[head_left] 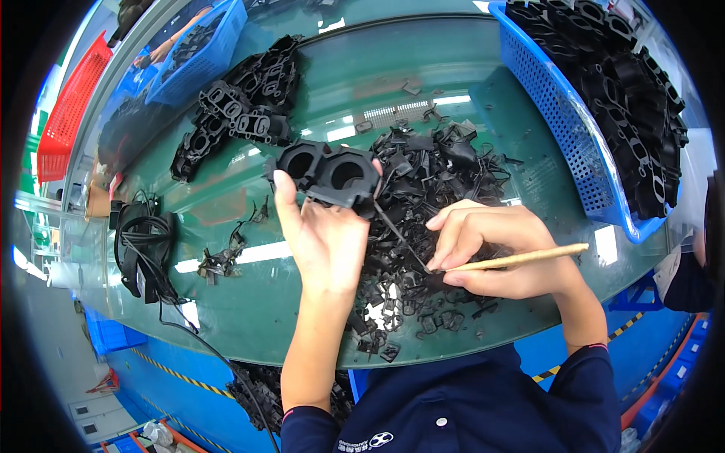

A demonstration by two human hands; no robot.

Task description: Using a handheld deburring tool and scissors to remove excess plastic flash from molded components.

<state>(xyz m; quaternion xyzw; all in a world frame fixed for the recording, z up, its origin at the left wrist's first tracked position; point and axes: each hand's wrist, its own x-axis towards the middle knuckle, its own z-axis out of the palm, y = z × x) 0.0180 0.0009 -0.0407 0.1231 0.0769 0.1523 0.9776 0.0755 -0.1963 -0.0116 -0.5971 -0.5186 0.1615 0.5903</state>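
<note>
Above the middle of the green surface [423, 68], the left hand [325, 234] holds up a black moulded part [328, 172] with two round openings side by side. Thumb and fingertips close on its lower edge, so the part stands clear of the surface, its long axis running left to right and dipping slightly to the right. The openings face the person.

Just right of it and lower, the right hand [495, 253] is closed in a pen-like grip on a slim tool with a pale wooden handle [521, 259]. The handle points out to the right; the dark working end lies at the fingertips, aimed left and up toward the part's lower right corner. A thin black strip [396, 234] runs from that corner down toward the tool tip; whether it is trimmed flash or part of the tool I cannot tell. The tool tip sits near the part's right end but apart from it, so the right hand is the nearer one to that corner.

Under both hands lies a heap of black scraps [423, 181]. A pile of like parts [242, 106] rests to the upper left, well apart, and a blue basket [559, 113] full of parts stands to the right.
</note>
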